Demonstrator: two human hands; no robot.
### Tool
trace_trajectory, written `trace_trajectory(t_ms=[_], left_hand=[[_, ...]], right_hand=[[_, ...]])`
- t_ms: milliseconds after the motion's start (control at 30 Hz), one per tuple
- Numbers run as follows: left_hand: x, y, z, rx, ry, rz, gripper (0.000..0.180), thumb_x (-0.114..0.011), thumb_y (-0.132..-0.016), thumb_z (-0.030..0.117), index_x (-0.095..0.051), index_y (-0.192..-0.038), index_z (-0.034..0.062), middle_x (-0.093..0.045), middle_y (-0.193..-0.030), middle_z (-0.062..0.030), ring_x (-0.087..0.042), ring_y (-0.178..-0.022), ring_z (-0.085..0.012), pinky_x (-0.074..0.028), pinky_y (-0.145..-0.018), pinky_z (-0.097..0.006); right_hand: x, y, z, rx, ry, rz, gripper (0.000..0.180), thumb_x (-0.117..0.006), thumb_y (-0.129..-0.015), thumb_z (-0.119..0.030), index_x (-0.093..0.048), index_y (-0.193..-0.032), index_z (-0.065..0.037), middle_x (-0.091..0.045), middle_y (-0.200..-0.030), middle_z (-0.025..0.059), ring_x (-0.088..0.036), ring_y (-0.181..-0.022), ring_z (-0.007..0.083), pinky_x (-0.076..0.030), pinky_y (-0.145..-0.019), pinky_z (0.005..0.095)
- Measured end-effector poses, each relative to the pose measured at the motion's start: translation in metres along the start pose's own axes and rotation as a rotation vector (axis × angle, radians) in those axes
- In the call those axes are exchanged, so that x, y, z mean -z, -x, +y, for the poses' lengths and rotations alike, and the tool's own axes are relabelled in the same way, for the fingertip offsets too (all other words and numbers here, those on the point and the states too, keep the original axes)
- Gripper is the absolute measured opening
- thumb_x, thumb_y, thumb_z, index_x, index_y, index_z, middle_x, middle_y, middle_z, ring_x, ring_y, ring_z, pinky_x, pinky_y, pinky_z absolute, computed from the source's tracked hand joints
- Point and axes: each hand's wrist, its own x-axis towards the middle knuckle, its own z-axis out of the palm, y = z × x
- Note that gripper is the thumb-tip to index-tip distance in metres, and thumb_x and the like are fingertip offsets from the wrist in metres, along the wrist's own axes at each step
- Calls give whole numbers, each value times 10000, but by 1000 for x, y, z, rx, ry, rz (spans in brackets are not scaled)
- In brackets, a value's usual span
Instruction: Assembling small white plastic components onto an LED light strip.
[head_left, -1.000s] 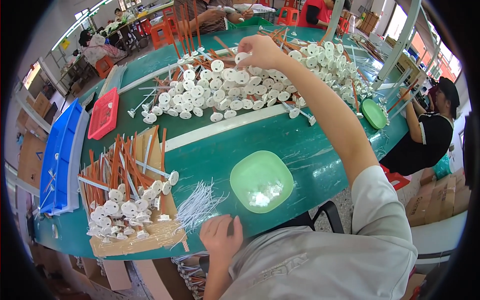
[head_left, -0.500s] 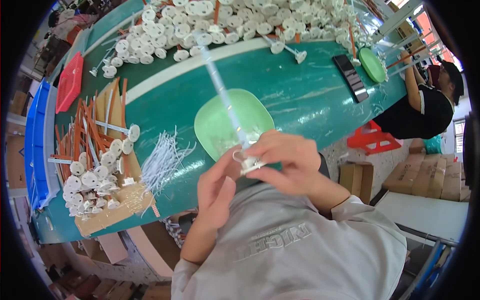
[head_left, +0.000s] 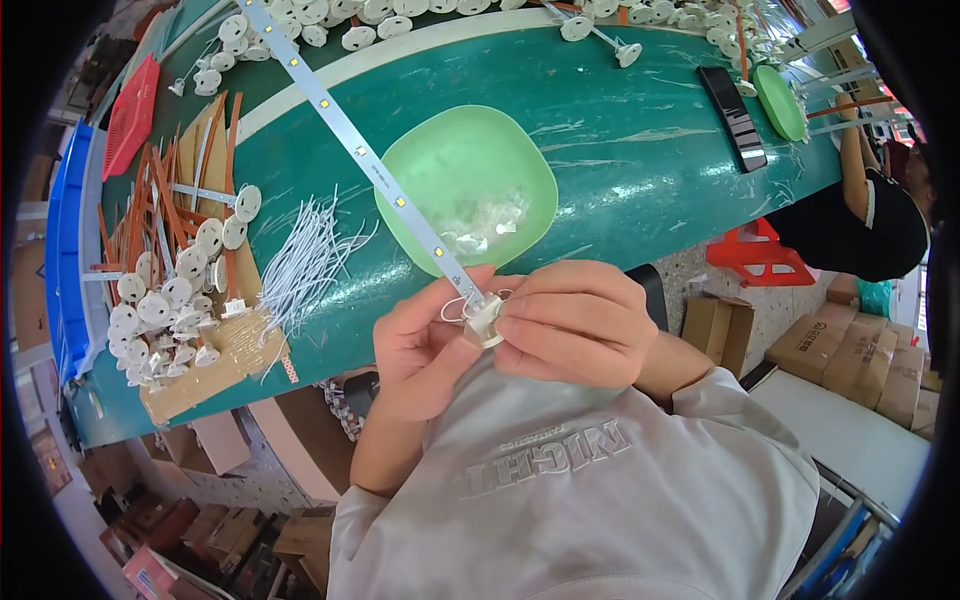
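Observation:
A long LED strip board [head_left: 380, 178] slants up and to the left from my hands, its yellow chips facing up. At its near end sits a white round-based plastic holder [head_left: 487, 320] with thin white wire looped beside it. My left hand [head_left: 425, 345] pinches the holder from the left, thumb on its face. From the right, the fingers of my right hand [head_left: 580, 325] close on the same holder and partly cover it. Just beyond, a light green tray [head_left: 465, 150] holds small clear and white pieces, and the strip crosses over its left side.
To the left lie a bundle of white wires [head_left: 310, 260] and a cardboard sheet [head_left: 215, 370] with several holders and brown strips. A red basket [head_left: 130, 118] and blue bin [head_left: 68, 250] stand farther left. A phone [head_left: 731, 118] lies at right, near a co-worker [head_left: 850, 225].
The strip now leans farther left and shows sharply. My left thumb has come onto the holder, and my right fingers have shifted around it. The view has moved, so the table sits higher.

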Motion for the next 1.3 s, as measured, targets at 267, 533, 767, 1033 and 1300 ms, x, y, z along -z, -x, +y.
trace_trajectory(t_ms=[267,533,767,1033,1300], left_hand=[[13,5,-4,50,101,22,460,-568,-965,123,-442,-1342,-108,-579,-1260,-273,-597,-1158,-286,-473,-1000,-403],[11,0,-21,81,481,1,542,-579,-975,223,-374,-1384,-67,-571,-1266,-237,-603,-1146,-307,-508,-973,-446],[-9,-3,-8,109,180,207,578,-624,-952,285,-394,-1324,-94,-627,-1104,-172,-658,-985,-239,-554,-866,-358],[8,-3,-3,3,182,-14,488,-675,-910,163,-473,-1268,-101,-614,-1188,-214,-619,-1122,-304,-507,-956,-411],[11,-9,1,-93,45,-214,486,-690,-865,66,-491,-1267,-120,-610,-1189,-242,-609,-1140,-351,-501,-962,-443]], right_hand=[[-3,-5,7,-67,-112,-39,267,-826,-650,-9,-690,-880,12,-685,-864,109,-673,-700,245,-564,-580,295],[-7,-6,6,-238,-150,46,313,-817,-599,25,-693,-887,11,-683,-841,107,-662,-670,237,-537,-552,298],[-11,-5,3,-229,-79,111,313,-785,-591,48,-697,-888,8,-681,-834,97,-656,-662,234,-539,-554,297],[8,-9,7,-195,-324,-23,255,-792,-623,74,-706,-853,5,-684,-877,117,-651,-684,240,-542,-554,288],[10,-3,2,-18,-242,-22,182,-780,-662,36,-703,-825,14,-681,-876,128,-658,-770,243,-546,-566,291]])
